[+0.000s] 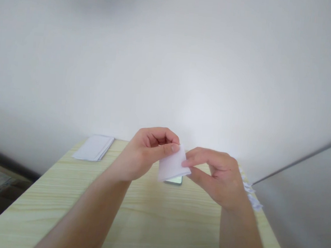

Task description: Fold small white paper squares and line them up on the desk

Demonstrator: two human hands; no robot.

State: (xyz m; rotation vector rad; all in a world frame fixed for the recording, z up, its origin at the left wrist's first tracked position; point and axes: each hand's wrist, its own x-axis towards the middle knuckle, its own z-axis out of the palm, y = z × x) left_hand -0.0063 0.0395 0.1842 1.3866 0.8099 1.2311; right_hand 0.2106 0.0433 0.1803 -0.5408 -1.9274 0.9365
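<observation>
A small white sheet of paper [172, 166] is held up above the light wooden table [151, 215]. My left hand [144, 153] pinches its top left edge between thumb and curled fingers. My right hand [215, 176] pinches its right edge with thumb and forefinger. Both hands are closed on the paper. A phone [175, 180] lies flat on the table just under the sheet, mostly hidden by it.
A stack of white paper sheets [94, 148] lies at the table's far left corner. Crumpled or folded white paper pieces [252, 195] sit at the right edge behind my right wrist. A white wall stands directly behind the table.
</observation>
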